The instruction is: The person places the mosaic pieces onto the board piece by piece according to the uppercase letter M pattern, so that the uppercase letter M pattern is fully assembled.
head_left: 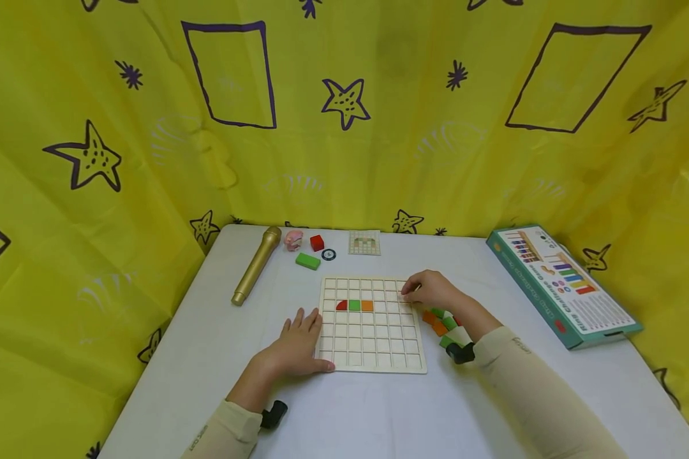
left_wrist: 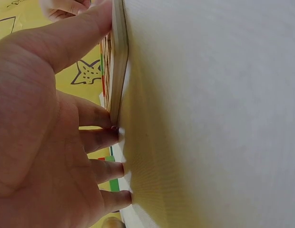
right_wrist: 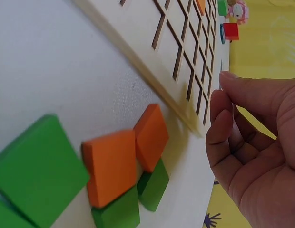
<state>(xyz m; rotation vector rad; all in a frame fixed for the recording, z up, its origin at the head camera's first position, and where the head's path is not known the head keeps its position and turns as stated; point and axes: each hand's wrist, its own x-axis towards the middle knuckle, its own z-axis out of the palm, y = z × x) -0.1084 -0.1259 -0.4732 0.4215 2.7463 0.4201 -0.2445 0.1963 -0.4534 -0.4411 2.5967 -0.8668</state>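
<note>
The left hand [head_left: 296,347] is laid flat on the table [head_left: 218,331], fingers straight and spread, with the thumb and fingertips pressed against the left edge of the board [head_left: 371,325]. The right hand [head_left: 430,290] is kept loosely curled over the board's upper right corner; nothing is seen gripped in it, and in the right wrist view the bent fingers [right_wrist: 223,123] are hung just off the board's edge.

The board is a thin, pale wooden square, cut into a grid of little square cells, and it's laid flat in the middle of the table, squared up to the person. Three pieces are slotted in a row near its upper left: a red quarter-round [head_left: 341,305], a green square [head_left: 354,305] and an orange square [head_left: 367,305].

A loose pile of blocks [head_left: 443,326], smooth painted orange and green wood, is left just right of the board, under the right wrist. A gold microphone [head_left: 256,264] is laid at the back left, its long axis angled away from the person.
</note>
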